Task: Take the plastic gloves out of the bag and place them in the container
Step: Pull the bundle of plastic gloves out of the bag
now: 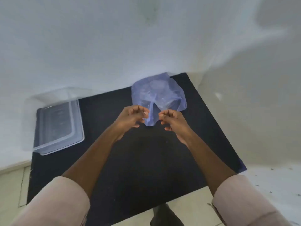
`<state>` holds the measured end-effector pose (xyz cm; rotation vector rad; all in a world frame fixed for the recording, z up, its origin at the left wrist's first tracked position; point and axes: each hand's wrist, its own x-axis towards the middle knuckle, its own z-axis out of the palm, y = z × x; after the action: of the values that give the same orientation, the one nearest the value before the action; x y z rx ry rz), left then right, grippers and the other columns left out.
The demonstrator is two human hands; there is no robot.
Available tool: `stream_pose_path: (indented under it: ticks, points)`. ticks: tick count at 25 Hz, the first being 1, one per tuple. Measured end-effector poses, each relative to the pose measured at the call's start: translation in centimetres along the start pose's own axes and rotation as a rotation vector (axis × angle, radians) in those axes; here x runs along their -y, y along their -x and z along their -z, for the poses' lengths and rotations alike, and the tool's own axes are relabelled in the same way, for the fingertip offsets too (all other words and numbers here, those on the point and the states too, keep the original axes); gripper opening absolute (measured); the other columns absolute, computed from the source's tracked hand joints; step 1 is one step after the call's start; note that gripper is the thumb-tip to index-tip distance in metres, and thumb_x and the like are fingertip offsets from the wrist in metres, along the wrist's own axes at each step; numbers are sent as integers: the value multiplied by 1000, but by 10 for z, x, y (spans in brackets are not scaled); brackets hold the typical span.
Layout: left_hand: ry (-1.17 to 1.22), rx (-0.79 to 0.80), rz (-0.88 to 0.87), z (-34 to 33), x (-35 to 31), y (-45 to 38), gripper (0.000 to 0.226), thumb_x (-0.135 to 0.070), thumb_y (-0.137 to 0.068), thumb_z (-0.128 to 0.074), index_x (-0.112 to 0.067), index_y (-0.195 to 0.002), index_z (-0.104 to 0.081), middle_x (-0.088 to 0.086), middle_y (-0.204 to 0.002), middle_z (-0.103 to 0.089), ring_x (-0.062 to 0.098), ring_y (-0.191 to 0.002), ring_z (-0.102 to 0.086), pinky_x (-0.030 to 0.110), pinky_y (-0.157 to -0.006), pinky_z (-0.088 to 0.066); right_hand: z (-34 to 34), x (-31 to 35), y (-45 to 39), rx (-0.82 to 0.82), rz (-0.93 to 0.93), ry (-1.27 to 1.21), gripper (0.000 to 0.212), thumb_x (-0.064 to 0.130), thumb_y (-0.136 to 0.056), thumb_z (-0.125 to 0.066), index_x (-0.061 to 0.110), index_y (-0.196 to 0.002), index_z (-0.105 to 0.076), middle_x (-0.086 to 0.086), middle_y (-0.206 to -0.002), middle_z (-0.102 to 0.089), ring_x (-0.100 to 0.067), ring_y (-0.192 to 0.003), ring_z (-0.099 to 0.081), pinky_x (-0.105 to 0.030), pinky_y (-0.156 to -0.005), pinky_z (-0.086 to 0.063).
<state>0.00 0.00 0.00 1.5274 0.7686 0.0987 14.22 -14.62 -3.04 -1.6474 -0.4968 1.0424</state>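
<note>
Thin blue bag (157, 95) sits at the back of the black mat (138, 152), both hands pinching its near edge: left hand (132, 117), right hand (172, 120), fingers curled on plastic. Pull unevenly and it could tear. One bag, one clear container (57, 128) left; gloves inside can't be counted

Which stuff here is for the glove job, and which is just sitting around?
For the job: blue plastic bag, clear plastic container, left hand, right hand.

Just there: black table, white wall, tiled floor.
</note>
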Motion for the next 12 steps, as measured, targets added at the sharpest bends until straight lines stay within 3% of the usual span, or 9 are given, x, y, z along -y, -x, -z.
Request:
stream_pose_path:
  ticks: [3,5,8,12]
  points:
    - [-217,-130,54,-25,7,-56,15,-16,-88,-67,-18,-102,-72,2,-99,-69,12,-86,-61,20,-67,-46,23,-13,-55,-138,-198,-15,4,20,-90,-60,19,-87,-62,0,-83,-64,-14,-73,-58,-27,-62,-46]
    - [-426,-178,64,-42,18,-81,28,-19,-84,-69,-20,-112,-70,8,-115,-63,18,-100,-60,25,-78,-50,26,-25,-86,-236,-299,16,4,19,-87,-59,19,-84,-60,-3,-86,-64,-17,-73,-59,-29,-61,-46]
    - [-770,-195,178,-52,30,-113,53,-25,-82,-66,-32,-133,-55,14,-136,-41,37,-123,-46,52,-98,-46,28,-36,-124,-305,-84,456,7,18,-85,-63,13,-90,-62,-9,-92,-67,-23,-82,-63,-33,-68,-50]
    - [-857,-191,235,-57,30,-135,81,-22,-84,-63,-34,-152,-21,18,-140,-36,44,-117,-53,52,-88,-49,24,-42,-148,-233,219,834,36,22,-78,-72,12,-110,-61,-9,-108,-62,-25,-92,-62,-39,-73,-55]
